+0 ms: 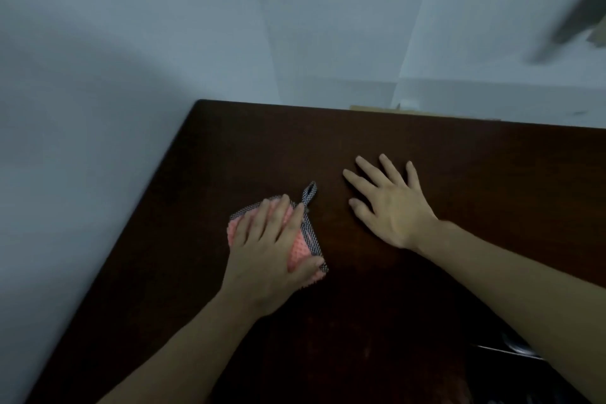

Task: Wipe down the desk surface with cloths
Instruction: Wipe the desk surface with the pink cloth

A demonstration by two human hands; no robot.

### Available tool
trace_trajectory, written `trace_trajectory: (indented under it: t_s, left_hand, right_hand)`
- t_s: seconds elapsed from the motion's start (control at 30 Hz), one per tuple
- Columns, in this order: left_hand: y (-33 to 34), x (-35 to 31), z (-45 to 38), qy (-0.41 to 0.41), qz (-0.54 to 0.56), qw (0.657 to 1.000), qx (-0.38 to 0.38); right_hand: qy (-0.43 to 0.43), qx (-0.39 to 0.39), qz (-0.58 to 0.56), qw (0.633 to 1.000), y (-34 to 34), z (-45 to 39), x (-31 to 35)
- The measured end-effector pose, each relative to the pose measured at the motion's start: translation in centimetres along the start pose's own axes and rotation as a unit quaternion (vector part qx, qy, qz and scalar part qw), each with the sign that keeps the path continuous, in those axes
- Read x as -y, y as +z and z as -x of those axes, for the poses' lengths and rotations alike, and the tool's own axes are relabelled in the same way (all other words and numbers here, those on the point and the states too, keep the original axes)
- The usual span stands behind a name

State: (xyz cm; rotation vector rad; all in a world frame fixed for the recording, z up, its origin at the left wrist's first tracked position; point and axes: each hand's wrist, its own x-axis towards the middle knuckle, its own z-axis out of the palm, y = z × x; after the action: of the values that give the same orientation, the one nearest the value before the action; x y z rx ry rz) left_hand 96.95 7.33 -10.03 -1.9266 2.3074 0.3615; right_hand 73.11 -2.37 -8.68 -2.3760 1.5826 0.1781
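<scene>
The cloth, pink with a checked border, lies near the desk's left edge with the left hand pressing it flat, fingers straight, so looks like mid-wipe to me. The right hand rests spread and empty further in; next stroke probably needs to head for that far-left corner.

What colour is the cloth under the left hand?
The cloth is pink, with a dark, finely patterned border and hanging loop; the head view shows it.
</scene>
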Motion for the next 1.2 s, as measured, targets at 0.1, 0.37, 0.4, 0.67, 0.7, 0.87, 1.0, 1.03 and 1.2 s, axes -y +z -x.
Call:
trace_trajectory:
  t_s: [0.1, 0.37, 0.4, 0.67, 0.7, 0.87, 1.0, 1.03, 1.2]
  left_hand:
    - [-0.3, 0.0, -0.3, -0.001, 0.009, 1.0, -0.003]
    - [-2.5, -0.4, -8.3, -0.065, -0.011, 0.998, 0.004]
    - [-2.6, -0.5, -9.2, -0.065, -0.013, 0.998, -0.003]
    - [-2.0, -1.8, -7.2, -0.017, -0.006, 1.0, -0.01]
    - [-1.9, -2.3, -5.8, -0.001, 0.006, 1.0, 0.001]
    - [-0.8, -3.0, -1.1, 0.049, -0.012, 0.999, 0.017]
    - [-1.4, -2.6, -4.0, 0.034, -0.011, 0.999, 0.02]
    - [-1.6, -2.6, -5.2, 0.027, -0.014, 0.999, 0.019]
    - [-2.4, -3.0, -11.7, -0.037, -0.02, 0.999, -0.013]
  right_hand:
    - [0.01, 0.014, 0.011, 1.0, 0.6, 3.1, -1.2]
    - [0.009, -0.016, 0.01, 1.0, 1.7, 3.3, -1.5]
    - [0.007, -0.018, 0.009, 1.0, 1.7, 3.2, -1.5]
    - [0.005, -0.025, 0.012, 1.0, 1.9, 3.3, -1.6]
    - [0.005, -0.023, 0.013, 1.0, 1.9, 3.3, -1.6]
    - [0.004, -0.023, 0.004, 1.0, 1.6, 3.4, -1.5]
    - [0.004, -0.018, 0.005, 1.0, 1.7, 3.3, -1.7]
    - [0.004, -0.018, 0.003, 1.0, 1.7, 3.3, -1.7]
    - [-0.005, -0.04, -0.008, 0.999, 2.0, 3.3, -1.9]
